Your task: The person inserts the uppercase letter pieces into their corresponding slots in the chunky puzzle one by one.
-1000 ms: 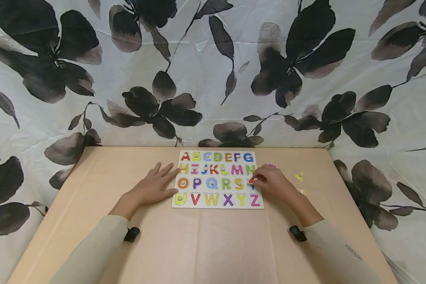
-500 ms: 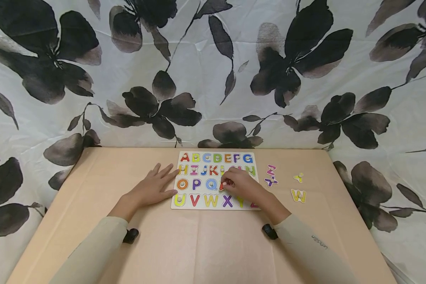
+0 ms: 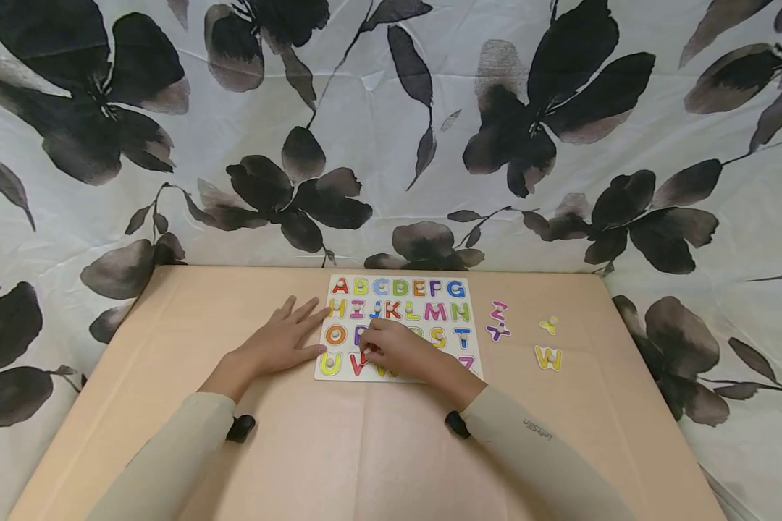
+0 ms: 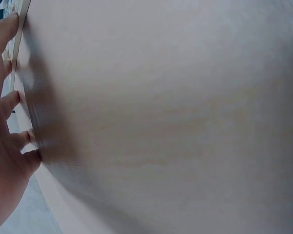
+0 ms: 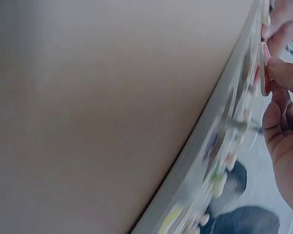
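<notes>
A white alphabet puzzle board [image 3: 415, 299] with colourful letters lies at the far middle of the table. My left hand [image 3: 276, 340] is spread flat at its left edge, with fingertips and thumb reaching the rim. In the left wrist view the fingers [image 4: 10, 102] stand apart beside the board's edge [image 4: 22, 29]. My right hand [image 3: 404, 351] is over the lower rows, fingertips near the red V [image 3: 356, 364]. The right wrist view shows it pinching a red letter piece [image 5: 265, 68] with a pale rim, seen edge-on; which letter cannot be read.
Right of the board lie loose letter pieces: a pink Z [image 3: 498, 310], a purple X [image 3: 498, 332], a yellow Y [image 3: 548, 325] and a yellow W [image 3: 548, 358]. A floral cloth [image 3: 417, 217] hangs behind the light brown table [image 3: 358, 449].
My right hand has moved left across the board with the red letter piece, from the T area to the V area, uncovering the loose pieces. My left hand has stayed put.
</notes>
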`<state>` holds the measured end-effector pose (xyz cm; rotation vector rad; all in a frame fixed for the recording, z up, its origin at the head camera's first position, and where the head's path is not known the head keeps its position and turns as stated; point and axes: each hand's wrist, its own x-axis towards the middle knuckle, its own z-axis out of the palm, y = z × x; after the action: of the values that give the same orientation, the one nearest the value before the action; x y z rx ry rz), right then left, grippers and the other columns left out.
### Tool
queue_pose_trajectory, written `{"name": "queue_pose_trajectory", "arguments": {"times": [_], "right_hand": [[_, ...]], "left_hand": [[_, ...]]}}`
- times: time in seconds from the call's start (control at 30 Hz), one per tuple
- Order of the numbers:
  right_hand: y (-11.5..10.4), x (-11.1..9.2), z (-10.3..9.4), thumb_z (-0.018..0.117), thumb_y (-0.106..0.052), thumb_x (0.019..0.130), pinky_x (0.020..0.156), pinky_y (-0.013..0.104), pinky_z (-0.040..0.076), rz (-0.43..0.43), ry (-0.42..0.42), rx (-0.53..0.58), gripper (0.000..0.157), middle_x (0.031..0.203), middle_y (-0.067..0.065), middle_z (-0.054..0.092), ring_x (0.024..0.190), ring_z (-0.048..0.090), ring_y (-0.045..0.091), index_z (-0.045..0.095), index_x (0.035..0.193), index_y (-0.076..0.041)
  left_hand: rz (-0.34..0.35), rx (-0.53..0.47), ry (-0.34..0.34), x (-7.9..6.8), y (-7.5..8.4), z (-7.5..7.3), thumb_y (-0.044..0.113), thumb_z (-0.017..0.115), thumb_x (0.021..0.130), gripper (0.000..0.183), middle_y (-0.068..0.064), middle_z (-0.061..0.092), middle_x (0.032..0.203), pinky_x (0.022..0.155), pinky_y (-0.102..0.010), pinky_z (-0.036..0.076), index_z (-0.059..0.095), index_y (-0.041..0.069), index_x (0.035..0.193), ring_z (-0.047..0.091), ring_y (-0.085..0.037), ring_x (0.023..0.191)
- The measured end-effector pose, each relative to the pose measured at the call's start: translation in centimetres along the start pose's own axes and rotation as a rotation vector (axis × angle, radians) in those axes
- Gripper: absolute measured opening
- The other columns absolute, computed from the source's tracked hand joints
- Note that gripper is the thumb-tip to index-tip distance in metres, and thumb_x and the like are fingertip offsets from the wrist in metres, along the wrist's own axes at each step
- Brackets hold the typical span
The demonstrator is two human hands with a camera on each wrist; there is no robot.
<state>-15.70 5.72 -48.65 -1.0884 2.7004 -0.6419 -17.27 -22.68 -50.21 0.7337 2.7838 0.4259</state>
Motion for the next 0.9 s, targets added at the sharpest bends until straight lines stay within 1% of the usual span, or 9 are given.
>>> {"name": "queue_pose_trajectory", "arguments": {"times": [0.17,0.33,0.47,0.67,0.9], "right_hand": [[-0.8,1.0,0.5,0.069,-0.015,0.099,0.077,0.017,0.051,-0.074,-0.009,-0.069,0.005,0.097,-0.001,0.063,0.086,0.057,0.01,0.074,0.098,-0.016],[-1.1,1.3,0.7,0.068,-0.012,0.099,0.073,0.017,0.047,-0.088,-0.015,-0.055,0.007,0.093,-0.002,0.06,0.081,0.054,0.009,0.074,0.097,-0.016],[-1.1,1.3,1.0,0.067,-0.011,0.099,0.074,0.017,0.048,-0.109,-0.034,-0.049,0.009,0.093,-0.003,0.061,0.081,0.055,0.008,0.075,0.097,-0.016],[-1.1,1.3,1.4,0.067,-0.013,0.101,0.077,0.016,0.05,-0.098,-0.06,-0.038,0.01,0.096,-0.003,0.062,0.084,0.056,0.007,0.076,0.101,-0.017],[-1.0,1.5,1.5,0.065,-0.012,0.101,0.075,0.015,0.047,-0.098,-0.059,-0.024,0.011,0.094,-0.004,0.061,0.082,0.054,0.006,0.075,0.101,-0.017]], "left_hand": [[0.003,0.001,-0.006,0.1,-0.1,0.0,0.059,0.06,0.098,0.078,-0.01,0.022,0.173,0.122,-0.072,0.019,0.033,0.027,0.163,0.011,-0.054,0.156],[0.006,-0.001,-0.01,0.2,-0.1,-0.1,0.059,0.06,0.098,0.077,-0.011,0.022,0.172,0.122,-0.071,0.019,0.033,0.027,0.163,0.011,-0.054,0.156],[0.007,0.002,-0.013,0.2,-0.1,-0.2,0.059,0.06,0.098,0.077,-0.01,0.022,0.173,0.123,-0.071,0.019,0.033,0.026,0.163,0.011,-0.054,0.156],[0.008,0.008,-0.007,0.1,-0.3,0.1,0.059,0.06,0.098,0.077,-0.01,0.022,0.173,0.123,-0.071,0.019,0.033,0.027,0.163,0.012,-0.054,0.156],[0.003,-0.003,0.002,0.0,-0.2,0.1,0.059,0.06,0.098,0.078,-0.01,0.023,0.172,0.122,-0.072,0.019,0.033,0.028,0.163,0.011,-0.054,0.156]]}}
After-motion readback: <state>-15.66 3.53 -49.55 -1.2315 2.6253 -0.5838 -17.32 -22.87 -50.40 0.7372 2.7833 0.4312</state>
